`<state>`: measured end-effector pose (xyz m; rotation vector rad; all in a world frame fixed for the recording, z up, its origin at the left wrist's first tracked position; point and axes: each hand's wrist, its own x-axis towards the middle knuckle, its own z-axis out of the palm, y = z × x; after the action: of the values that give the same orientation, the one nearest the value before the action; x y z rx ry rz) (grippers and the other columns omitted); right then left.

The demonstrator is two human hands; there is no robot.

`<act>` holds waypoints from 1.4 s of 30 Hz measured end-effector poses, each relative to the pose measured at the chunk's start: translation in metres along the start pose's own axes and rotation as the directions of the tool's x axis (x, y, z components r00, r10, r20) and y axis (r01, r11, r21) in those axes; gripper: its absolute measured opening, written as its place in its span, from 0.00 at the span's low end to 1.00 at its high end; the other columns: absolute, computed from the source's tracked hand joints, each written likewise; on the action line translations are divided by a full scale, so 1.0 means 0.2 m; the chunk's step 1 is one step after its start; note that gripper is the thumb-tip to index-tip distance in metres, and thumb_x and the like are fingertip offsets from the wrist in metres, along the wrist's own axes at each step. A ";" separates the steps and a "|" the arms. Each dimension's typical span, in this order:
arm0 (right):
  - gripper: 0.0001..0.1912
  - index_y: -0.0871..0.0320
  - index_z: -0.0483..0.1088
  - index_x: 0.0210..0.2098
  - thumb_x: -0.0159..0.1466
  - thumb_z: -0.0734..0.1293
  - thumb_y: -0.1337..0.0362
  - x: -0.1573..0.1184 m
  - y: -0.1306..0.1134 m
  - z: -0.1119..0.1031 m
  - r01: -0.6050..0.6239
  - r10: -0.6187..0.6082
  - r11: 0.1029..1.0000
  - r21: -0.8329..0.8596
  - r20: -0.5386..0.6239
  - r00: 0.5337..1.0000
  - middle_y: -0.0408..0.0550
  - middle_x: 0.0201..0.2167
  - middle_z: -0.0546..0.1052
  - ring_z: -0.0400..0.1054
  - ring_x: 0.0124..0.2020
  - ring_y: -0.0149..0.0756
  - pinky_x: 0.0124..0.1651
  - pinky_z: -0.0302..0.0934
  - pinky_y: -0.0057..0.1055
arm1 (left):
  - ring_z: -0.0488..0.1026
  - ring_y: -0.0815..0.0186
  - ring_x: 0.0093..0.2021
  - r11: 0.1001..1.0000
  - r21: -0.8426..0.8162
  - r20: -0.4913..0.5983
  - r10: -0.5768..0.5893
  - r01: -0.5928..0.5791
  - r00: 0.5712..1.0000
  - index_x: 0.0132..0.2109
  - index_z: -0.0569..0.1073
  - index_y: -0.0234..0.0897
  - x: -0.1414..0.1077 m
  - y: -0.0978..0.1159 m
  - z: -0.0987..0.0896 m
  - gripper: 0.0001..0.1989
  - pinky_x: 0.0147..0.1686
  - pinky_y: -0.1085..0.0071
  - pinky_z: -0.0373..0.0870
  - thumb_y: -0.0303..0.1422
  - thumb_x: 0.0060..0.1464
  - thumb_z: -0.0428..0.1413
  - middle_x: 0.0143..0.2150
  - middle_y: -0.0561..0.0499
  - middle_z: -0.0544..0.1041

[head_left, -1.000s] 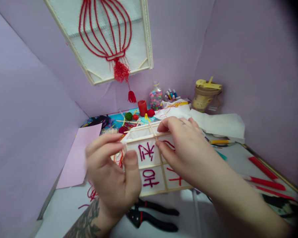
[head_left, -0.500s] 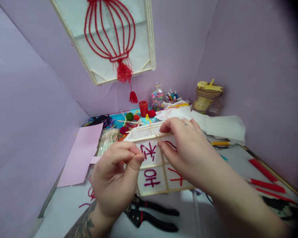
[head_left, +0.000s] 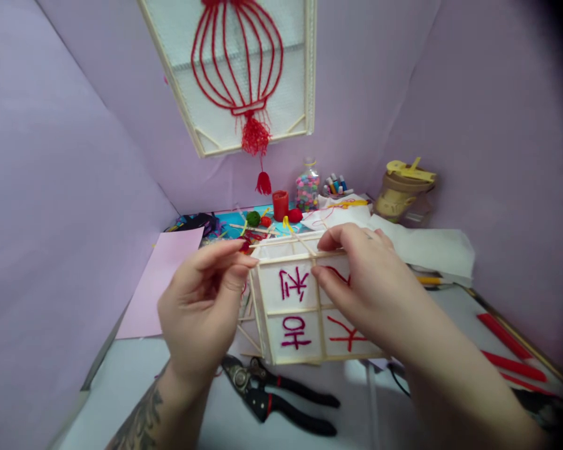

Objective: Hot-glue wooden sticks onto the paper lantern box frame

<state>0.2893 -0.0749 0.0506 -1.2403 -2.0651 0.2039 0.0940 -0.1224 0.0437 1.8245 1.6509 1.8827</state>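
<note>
A box-shaped paper lantern (head_left: pixel 293 322) with thin wooden sticks for edges and white paper sides stands tilted in front of me. Purple and red characters mark its panels. My right hand (head_left: pixel 363 269) pinches its top edge near the middle stick, thumb on the front and fingers behind. At the upper left corner, my left hand (head_left: pixel 204 300) has its fingertips closed about the frame's end. Thin sticks cross the top of the lantern, one of them slanting up from the right fingertips. Black-handled pruning shears (head_left: pixel 276 394) lie on the table below.
Behind the lantern are a red candle (head_left: pixel 280 206), a jar of pompoms (head_left: pixel 307 187), markers (head_left: pixel 336 185) and a brown bucket (head_left: pixel 398 190). Pink paper (head_left: pixel 157 284) lies left, red strips (head_left: pixel 504 334) right. A framed yarn lantern picture (head_left: pixel 244 69) hangs on the wall.
My left hand has moved left and up from before the front panel to the lantern's upper left corner, its fingers loosened. My right hand keeps its hold. The view has shifted slightly left.
</note>
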 end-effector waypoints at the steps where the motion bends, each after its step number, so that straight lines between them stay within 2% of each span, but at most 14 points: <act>1: 0.06 0.54 0.63 0.39 0.61 0.62 0.68 0.00 0.00 0.00 -0.002 0.002 1.000 0.000 0.002 1.000 0.49 0.37 0.74 0.67 0.43 0.47 0.49 0.61 0.53 | 0.78 0.67 0.35 0.992 0.120 -0.001 0.037 -0.036 0.999 0.49 0.76 0.48 0.03 -0.03 -0.03 0.10 0.38 0.69 0.75 0.32 0.62 0.57 0.35 0.55 0.81; 4: 0.06 0.54 0.62 0.38 0.61 0.61 0.67 0.00 0.00 0.00 -0.002 0.002 1.000 -0.012 0.008 1.000 0.49 0.37 0.74 0.67 0.42 0.46 0.48 0.61 0.52 | 0.77 0.60 0.39 0.859 0.488 0.097 0.119 -0.152 0.988 0.50 0.76 0.46 0.14 -0.14 -0.11 0.11 0.42 0.62 0.72 0.34 0.63 0.53 0.38 0.50 0.81; 6: 0.06 0.55 0.62 0.38 0.61 0.61 0.67 0.00 -0.01 0.00 0.006 -0.006 1.000 -0.023 0.011 1.000 0.49 0.37 0.75 0.67 0.41 0.46 0.47 0.61 0.51 | 0.76 0.55 0.45 0.816 0.552 0.105 0.138 -0.173 0.985 0.52 0.75 0.43 0.19 -0.20 -0.14 0.14 0.44 0.59 0.71 0.35 0.59 0.58 0.44 0.47 0.80; 7: 0.05 0.55 0.62 0.38 0.61 0.61 0.67 0.00 -0.01 0.00 0.011 -0.010 1.000 -0.026 0.013 1.000 0.49 0.37 0.75 0.67 0.41 0.46 0.47 0.61 0.50 | 0.77 0.56 0.43 0.818 0.556 0.075 0.125 -0.146 0.989 0.50 0.76 0.43 0.21 -0.22 -0.14 0.13 0.42 0.60 0.71 0.35 0.58 0.59 0.42 0.48 0.81; 10: 0.06 0.55 0.62 0.39 0.62 0.62 0.67 -0.01 -0.01 -0.01 0.017 -0.016 0.999 -0.028 0.028 0.999 0.49 0.39 0.74 0.67 0.42 0.45 0.47 0.60 0.49 | 0.76 0.63 0.33 0.845 0.527 0.015 0.102 -0.095 0.995 0.41 0.78 0.42 0.20 -0.22 -0.13 0.06 0.34 0.66 0.69 0.37 0.59 0.59 0.32 0.53 0.80; 14: 0.06 0.54 0.62 0.40 0.62 0.63 0.65 -0.02 0.00 -0.01 0.011 -0.010 0.999 -0.030 0.036 0.999 0.50 0.39 0.74 0.68 0.42 0.46 0.47 0.60 0.49 | 0.77 0.63 0.39 0.884 0.427 0.075 0.176 -0.191 0.982 0.40 0.77 0.40 0.16 -0.15 -0.09 0.04 0.41 0.68 0.71 0.33 0.58 0.59 0.38 0.52 0.81; 18: 0.07 0.54 0.63 0.41 0.62 0.63 0.64 -0.02 0.00 0.00 0.020 -0.019 0.999 -0.040 0.034 0.999 0.51 0.39 0.74 0.68 0.42 0.46 0.46 0.61 0.48 | 0.76 0.66 0.33 0.961 0.224 0.140 0.133 -0.162 0.981 0.34 0.76 0.40 0.13 -0.09 -0.07 0.10 0.37 0.69 0.72 0.35 0.63 0.54 0.31 0.53 0.80; 22: 0.07 0.54 0.62 0.40 0.62 0.63 0.65 -0.02 0.00 0.00 0.021 -0.020 0.999 -0.035 0.023 1.000 0.50 0.39 0.74 0.68 0.42 0.46 0.47 0.60 0.48 | 0.74 0.61 0.50 0.958 0.143 0.257 0.207 -0.249 0.944 0.43 0.76 0.40 0.10 -0.07 -0.03 0.08 0.52 0.60 0.71 0.35 0.64 0.53 0.46 0.47 0.78; 26: 0.06 0.54 0.62 0.40 0.62 0.62 0.67 -0.02 -0.01 -0.01 0.006 -0.005 0.999 -0.032 0.024 1.000 0.49 0.39 0.74 0.67 0.42 0.45 0.47 0.60 0.48 | 0.68 0.59 0.59 0.942 0.157 0.284 0.245 -0.297 0.927 0.50 0.74 0.42 0.07 -0.07 0.02 0.11 0.61 0.53 0.63 0.30 0.65 0.51 0.55 0.47 0.74; 28: 0.06 0.54 0.62 0.40 0.62 0.63 0.67 -0.02 -0.02 -0.01 0.001 0.000 0.999 -0.032 0.033 0.999 0.48 0.39 0.74 0.67 0.42 0.45 0.47 0.60 0.48 | 0.68 0.60 0.59 0.949 0.169 0.245 0.221 -0.266 0.944 0.53 0.72 0.43 0.06 -0.07 0.03 0.13 0.62 0.54 0.63 0.29 0.65 0.49 0.55 0.48 0.74; 33: 0.06 0.53 0.61 0.41 0.64 0.62 0.67 -0.03 -0.02 -0.02 -0.005 0.005 1.000 -0.014 0.044 0.999 0.48 0.40 0.74 0.67 0.43 0.44 0.48 0.60 0.48 | 0.71 0.63 0.55 0.985 0.170 0.059 0.011 -0.020 0.998 0.55 0.72 0.44 0.06 -0.09 0.01 0.14 0.55 0.64 0.68 0.31 0.67 0.48 0.54 0.51 0.75; 37: 0.05 0.53 0.61 0.40 0.64 0.62 0.67 -0.03 -0.02 -0.02 -0.014 0.015 1.000 -0.014 0.047 0.999 0.48 0.39 0.74 0.68 0.43 0.45 0.47 0.61 0.47 | 0.72 0.63 0.53 0.988 0.149 0.071 -0.048 0.037 0.996 0.53 0.73 0.45 0.07 -0.10 0.00 0.12 0.54 0.66 0.69 0.32 0.66 0.49 0.52 0.52 0.77; 39: 0.06 0.53 0.61 0.40 0.64 0.62 0.68 -0.02 -0.02 -0.02 -0.020 0.020 1.000 -0.011 0.043 0.999 0.48 0.39 0.74 0.68 0.43 0.45 0.46 0.61 0.47 | 0.73 0.63 0.52 0.990 0.143 0.113 -0.017 0.001 0.993 0.52 0.74 0.44 0.08 -0.09 0.00 0.11 0.54 0.66 0.69 0.31 0.65 0.50 0.50 0.52 0.77; 42: 0.06 0.53 0.61 0.40 0.64 0.62 0.68 -0.01 -0.02 -0.02 -0.020 0.020 1.000 0.010 0.042 0.999 0.48 0.39 0.73 0.67 0.43 0.45 0.47 0.60 0.49 | 0.73 0.62 0.52 0.971 0.171 0.186 0.132 -0.165 0.974 0.50 0.73 0.42 0.08 -0.06 0.00 0.10 0.56 0.64 0.68 0.30 0.64 0.52 0.50 0.50 0.76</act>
<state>0.2895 -0.0801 0.0540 -1.2606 -2.0855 0.2515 0.0820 -0.1057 0.0462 2.1729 1.7237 1.6094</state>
